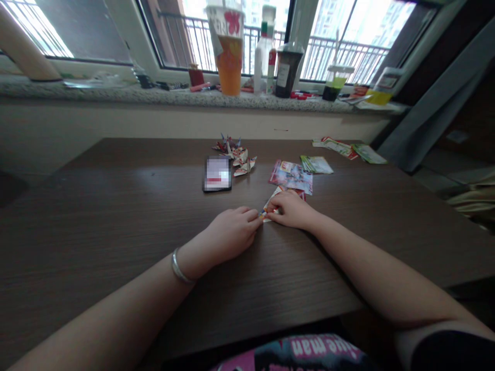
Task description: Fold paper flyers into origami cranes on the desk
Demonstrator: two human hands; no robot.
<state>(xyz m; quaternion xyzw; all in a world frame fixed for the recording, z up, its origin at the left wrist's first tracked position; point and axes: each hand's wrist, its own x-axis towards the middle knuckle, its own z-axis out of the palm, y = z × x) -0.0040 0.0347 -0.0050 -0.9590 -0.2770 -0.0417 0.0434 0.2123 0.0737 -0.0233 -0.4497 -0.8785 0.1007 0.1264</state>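
A small piece of white paper with coloured print (265,212) lies on the brown table (154,268), partly hidden under my fingers. My left hand (234,232) is closed, with its fingertips pinching the left edge of this paper. From the other side my right hand (292,208) bends its fingers over the paper and grips it, thumb and fingertips close to the left fingertips. Just beyond the right hand is a pink and blue printed sheet (292,175), with a red-edged piece showing below it.
A phone (217,174) lies left of several folded paper figures (242,159). Green printed papers (317,165) and more paper strips (336,147) are at the back right. Drink cups (230,56) and bottles (263,62) stand on the stone windowsill (174,98).
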